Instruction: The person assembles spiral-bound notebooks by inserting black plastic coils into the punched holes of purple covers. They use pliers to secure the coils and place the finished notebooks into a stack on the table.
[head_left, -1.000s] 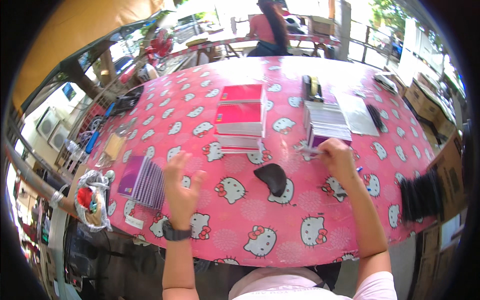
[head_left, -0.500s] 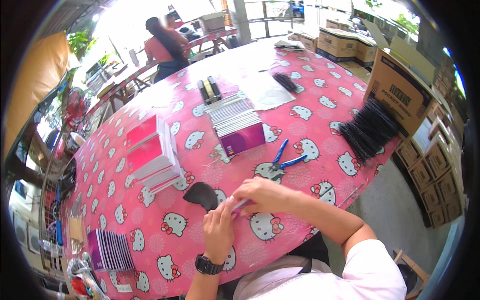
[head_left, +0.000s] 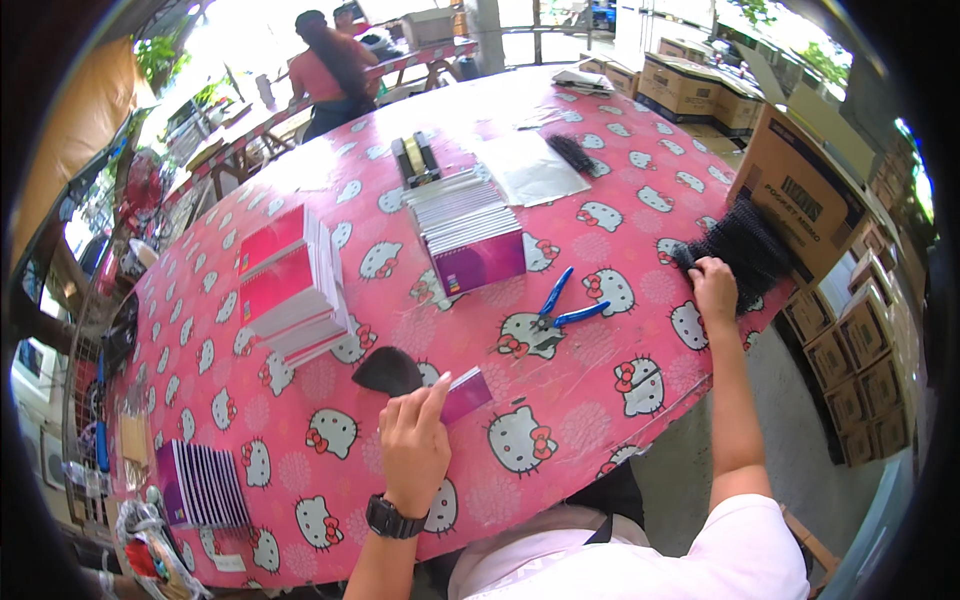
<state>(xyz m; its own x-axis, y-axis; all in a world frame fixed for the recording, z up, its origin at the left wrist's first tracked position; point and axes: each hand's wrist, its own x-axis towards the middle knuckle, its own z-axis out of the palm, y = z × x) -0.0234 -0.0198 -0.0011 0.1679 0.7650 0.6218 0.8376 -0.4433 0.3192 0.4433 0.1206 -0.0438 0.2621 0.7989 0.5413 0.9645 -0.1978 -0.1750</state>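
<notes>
My left hand, with a black watch at the wrist, is closed on a small purple notebook low over the table. Just beyond it lies a dark, curved, wedge-shaped piece whose kind I cannot make out. My right hand reaches far to the right, its fingers bent and pinching at the near left end of a heap of black spiral binding coils. Blue-handled pliers lie spread between the two hands. A row of purple spiral-bound notebooks stands behind the pliers.
Red-covered page stacks stand left, with more purple notebooks at the near left. A cardboard carton rises behind the coils. Farther back are a tape dispenser, white sheets and a small coil bunch.
My right hand has left the notebook and moved right to the coil heap. My left hand keeps hold of the notebook, now more exposed.
</notes>
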